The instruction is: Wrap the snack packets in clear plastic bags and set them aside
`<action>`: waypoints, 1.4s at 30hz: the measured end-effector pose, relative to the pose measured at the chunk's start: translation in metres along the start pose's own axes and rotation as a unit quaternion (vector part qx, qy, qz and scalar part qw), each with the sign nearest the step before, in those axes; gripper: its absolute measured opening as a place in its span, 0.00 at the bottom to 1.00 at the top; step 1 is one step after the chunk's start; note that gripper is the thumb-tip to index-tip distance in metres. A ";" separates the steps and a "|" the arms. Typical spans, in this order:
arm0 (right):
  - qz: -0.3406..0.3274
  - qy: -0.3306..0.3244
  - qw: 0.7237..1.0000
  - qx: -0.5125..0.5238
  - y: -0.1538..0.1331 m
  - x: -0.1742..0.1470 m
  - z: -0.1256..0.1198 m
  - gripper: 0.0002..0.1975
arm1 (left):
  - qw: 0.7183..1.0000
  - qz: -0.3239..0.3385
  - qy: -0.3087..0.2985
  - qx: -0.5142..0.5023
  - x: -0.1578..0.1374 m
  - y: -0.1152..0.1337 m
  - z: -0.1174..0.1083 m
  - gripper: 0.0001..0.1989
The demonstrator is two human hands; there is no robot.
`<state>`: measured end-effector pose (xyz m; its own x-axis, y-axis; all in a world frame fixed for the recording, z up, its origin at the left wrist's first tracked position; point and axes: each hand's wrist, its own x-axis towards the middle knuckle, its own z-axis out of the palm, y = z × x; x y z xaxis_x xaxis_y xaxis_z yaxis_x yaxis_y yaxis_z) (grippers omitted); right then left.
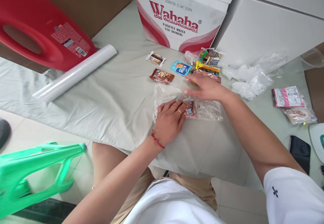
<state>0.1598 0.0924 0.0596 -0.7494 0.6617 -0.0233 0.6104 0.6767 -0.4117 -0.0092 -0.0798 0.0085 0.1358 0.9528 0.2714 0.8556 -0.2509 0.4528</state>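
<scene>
My left hand (pixel 170 117), with a ring and a red string bracelet, lies palm down on a clear plastic bag (pixel 209 111). Its fingers rest flat beside a brown snack packet (pixel 191 109), which the hand partly hides. My right hand (pixel 206 85) hovers over the far edge of the bag, fingers stretched apart, with nothing visible in them. Just beyond it lie a blue snack packet (pixel 181 68), a yellow one (pixel 207 67) and several others in a small pile. A brown cookie packet (pixel 162 76) and a clear-wrapped snack (pixel 156 59) lie to the left.
A white Wahaha carton (pixel 179 18) stands behind the snacks. To the left are a plastic roll (pixel 76 72) and a red jug (pixel 43 25). Crumpled clear bags (pixel 249 77), pink-white packets (pixel 288 96) and a black phone-like object (pixel 300 153) lie right. A green stool (pixel 37 173) stands below.
</scene>
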 end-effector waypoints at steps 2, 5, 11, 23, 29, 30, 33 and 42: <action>0.005 -0.088 0.996 0.015 0.000 0.016 0.001 0.27 | 1.000 0.005 -0.002 -0.004 0.000 -0.002 0.001 0.19; 0.023 -0.150 0.988 0.018 0.001 0.029 -0.001 0.17 | 1.000 0.017 -0.002 -0.004 -0.001 -0.004 0.002 0.20; -0.041 -0.120 0.992 -0.003 -0.012 0.023 -0.019 0.08 | 0.998 -0.023 0.023 0.054 -0.002 -0.001 -0.002 0.18; -0.078 -0.069 0.994 -0.016 -0.056 -0.071 0.045 0.26 | 0.998 0.010 -0.051 -0.032 -0.005 -0.020 -0.017 0.15; -0.037 -0.118 0.983 -0.132 -0.068 -0.077 0.052 0.27 | 0.953 -0.155 0.133 -0.222 -0.034 -0.059 -0.047 0.12; -0.034 -0.124 0.981 -0.144 -0.070 -0.078 0.053 0.28 | 0.928 -0.229 0.180 -0.233 -0.036 -0.061 -0.052 0.10; -0.028 -0.124 0.978 -0.163 -0.073 -0.080 0.055 0.30 | 0.886 -0.323 0.245 -0.226 -0.026 -0.060 -0.064 0.11; -0.037 -0.104 0.987 -0.115 -0.066 -0.085 0.055 0.31 | 0.972 -0.222 -0.059 -0.052 0.015 -0.054 -0.037 0.21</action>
<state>0.1690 -0.0266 0.0383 -0.8159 0.5435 -0.1971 0.5763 0.7917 -0.2027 -0.0717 -0.0585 0.0199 -0.1730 0.9827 -0.0668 0.7889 0.1788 0.5879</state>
